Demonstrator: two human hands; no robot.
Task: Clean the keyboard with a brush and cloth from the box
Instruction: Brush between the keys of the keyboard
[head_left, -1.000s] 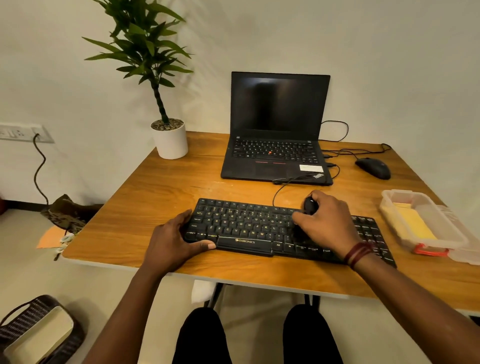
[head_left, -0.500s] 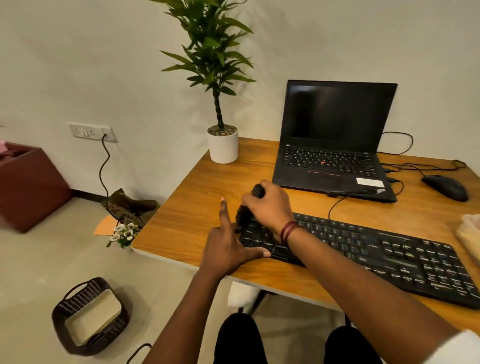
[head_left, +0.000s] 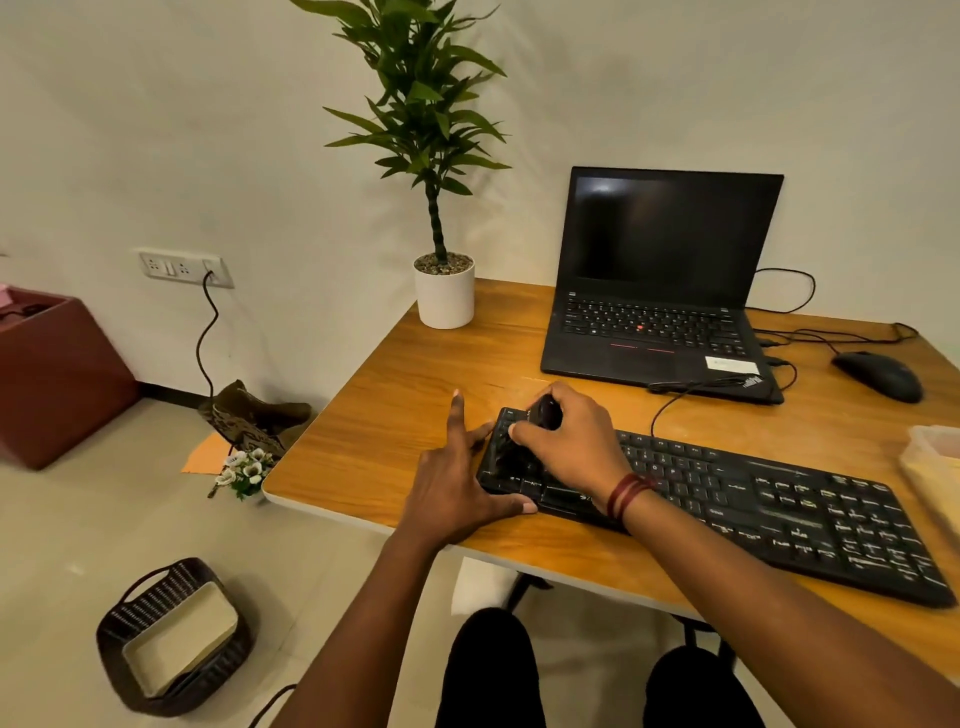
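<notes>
Black keyboard (head_left: 727, 499): it lies slantwise on the wooden desk (head_left: 405, 405), close to the front edge. Its cable runs up towards the laptop (head_left: 660, 322).
Right hand (head_left: 566, 441): the fingers are curled round a black brush (head_left: 545, 411), held over the keyboard's left end. A red thread band circles the wrist.
Brush head: it is blurred under the hand. It seems to touch the keys, though the view is too smeared to be sure.
Left hand (head_left: 457, 488): the fingers are mostly straight and hold nothing. The thumb lies along the keyboard's front edge, the index finger stretches out over the desk, and the other fingertips rest against the keyboard's left edge.
Box (head_left: 930, 434): a clear plastic box, cut off at the right border near the keyboard's right end, with a yellow cloth (head_left: 935, 483) inside.
Back of desk: the laptop stands open with a dark screen. A black mouse (head_left: 878, 374) sits to its right and a potted plant (head_left: 444, 291) at the left corner.
Floor: a dark woven basket (head_left: 171, 639) sits left of the person's knees.
</notes>
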